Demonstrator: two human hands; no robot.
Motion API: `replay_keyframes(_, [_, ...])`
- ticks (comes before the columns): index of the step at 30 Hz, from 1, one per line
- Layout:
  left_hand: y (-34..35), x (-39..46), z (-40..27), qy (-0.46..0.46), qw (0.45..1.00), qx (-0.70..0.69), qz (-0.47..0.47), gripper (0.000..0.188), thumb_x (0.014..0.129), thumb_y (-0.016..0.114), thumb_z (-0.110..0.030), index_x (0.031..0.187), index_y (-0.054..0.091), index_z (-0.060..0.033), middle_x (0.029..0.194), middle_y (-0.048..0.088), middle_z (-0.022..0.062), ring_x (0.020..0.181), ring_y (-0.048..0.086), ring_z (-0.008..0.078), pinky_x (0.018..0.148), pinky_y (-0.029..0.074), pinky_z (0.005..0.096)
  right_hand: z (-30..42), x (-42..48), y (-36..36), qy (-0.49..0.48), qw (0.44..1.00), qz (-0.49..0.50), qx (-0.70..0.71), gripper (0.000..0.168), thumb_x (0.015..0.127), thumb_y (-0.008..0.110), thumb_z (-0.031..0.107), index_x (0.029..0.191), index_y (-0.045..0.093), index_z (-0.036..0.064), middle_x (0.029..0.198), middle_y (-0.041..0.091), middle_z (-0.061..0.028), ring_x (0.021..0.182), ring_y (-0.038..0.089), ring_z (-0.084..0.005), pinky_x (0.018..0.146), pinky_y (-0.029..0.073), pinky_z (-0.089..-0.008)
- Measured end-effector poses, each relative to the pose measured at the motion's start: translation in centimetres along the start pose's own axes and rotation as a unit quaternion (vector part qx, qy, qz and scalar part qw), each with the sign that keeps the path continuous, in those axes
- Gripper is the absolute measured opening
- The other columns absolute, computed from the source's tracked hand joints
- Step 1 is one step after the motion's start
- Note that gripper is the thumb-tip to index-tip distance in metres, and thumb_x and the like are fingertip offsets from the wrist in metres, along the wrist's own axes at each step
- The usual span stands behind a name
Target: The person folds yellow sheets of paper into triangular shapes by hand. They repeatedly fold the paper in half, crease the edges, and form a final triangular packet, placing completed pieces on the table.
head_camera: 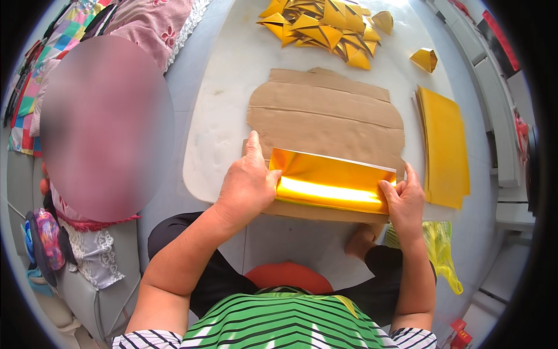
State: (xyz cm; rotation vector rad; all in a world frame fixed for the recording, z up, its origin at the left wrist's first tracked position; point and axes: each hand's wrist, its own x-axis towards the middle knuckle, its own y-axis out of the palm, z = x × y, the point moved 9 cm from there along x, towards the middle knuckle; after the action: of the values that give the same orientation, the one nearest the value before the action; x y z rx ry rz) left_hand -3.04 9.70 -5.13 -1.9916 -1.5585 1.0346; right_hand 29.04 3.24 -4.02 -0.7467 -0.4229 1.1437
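Observation:
A sheet of shiny gold foil paper (331, 179), folded over lengthwise, lies across the near part of a brown cardboard piece (327, 113). My left hand (250, 179) grips its left end, with the thumb on the foil and the index finger stretched forward over the cardboard. At the right end, my right hand (405, 196) pinches the paper, thumb on top. The fingers beneath the paper are partly hidden. A thin pale strip shows along the sheet's far edge.
Folded gold paper pieces (327, 30) are heaped at the table's far end, and a single one (425, 59) stands apart. A stack of yellow-gold sheets (444, 148) lies on the right of the white table (205, 161). A yellow plastic bag (440, 248) hangs below; a grey sofa (96, 301) is left.

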Motion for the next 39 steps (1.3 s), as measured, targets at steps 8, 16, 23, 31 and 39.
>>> replay_keyframes(8, [-0.8, -1.5, -2.6, 0.125, 0.975, 0.149, -0.106, 0.073, 0.087, 0.069, -0.007, 0.148, 0.032, 0.0099, 0.090, 0.068, 0.0156, 0.088, 0.067, 0.0354, 0.078, 0.055, 0.0424, 0.2, -0.1, 0.0, 0.007, 1.000, 0.007, 0.014, 0.067, 0.088, 0.075, 0.007, 0.142, 0.042, -0.015, 0.065, 0.056, -0.0085, 0.058, 0.054, -0.0139, 0.060, 0.050, -0.0303])
replay_keyframes(16, [1.2, -3.6, -6.5, 0.390, 0.898, 0.147, -0.144, 0.027, 0.073, 0.067, 0.003, 0.099, 0.067, -0.0004, 0.097, 0.068, 0.0132, 0.097, 0.064, 0.0319, 0.081, 0.057, 0.0379, 0.3, -0.1, -0.1, -0.019, 0.999, 0.011, -0.024, 0.069, 0.087, 0.076, 0.012, 0.141, 0.041, -0.016, 0.068, 0.062, -0.0156, 0.060, 0.062, -0.0246, 0.064, 0.053, -0.0350])
replay_keyframes(23, [3.2, -4.4, -6.5, 0.433, 0.839, 0.287, -0.160, 0.016, 0.075, 0.065, -0.007, 0.091, 0.064, -0.0019, 0.093, 0.067, 0.0119, 0.095, 0.063, 0.0288, 0.080, 0.056, 0.0337, 0.4, 0.0, 0.0, -0.030, 0.998, 0.014, -0.057, 0.071, 0.087, 0.076, 0.017, 0.140, 0.041, -0.015, 0.074, 0.067, -0.0200, 0.073, 0.069, -0.0346, 0.070, 0.055, -0.0400])
replay_keyframes(31, [4.5, -7.2, -8.5, 0.447, 0.824, 0.321, -0.134, 0.069, 0.090, 0.062, -0.059, 0.139, 0.061, -0.0124, 0.104, 0.061, 0.0304, 0.102, 0.054, 0.0406, 0.092, 0.050, 0.0456, -0.4, 0.1, 0.2, -0.063, 0.996, 0.001, -0.058, 0.062, 0.087, 0.076, 0.017, 0.132, 0.044, -0.012, 0.090, 0.068, -0.0276, 0.085, 0.068, -0.0432, 0.075, 0.055, -0.0466])
replay_keyframes(39, [6.0, -6.9, -7.9, 0.395, 0.835, 0.371, -0.093, 0.088, 0.070, 0.069, -0.075, 0.143, 0.057, -0.0273, 0.117, 0.053, 0.0324, 0.109, 0.049, 0.0428, 0.096, 0.046, 0.0514, 1.0, -0.3, -0.3, -0.037, 0.976, 0.048, -0.209, 0.065, 0.088, 0.074, 0.029, 0.132, 0.048, -0.010, 0.097, 0.069, -0.0280, 0.092, 0.069, -0.0404, 0.075, 0.056, -0.0466])
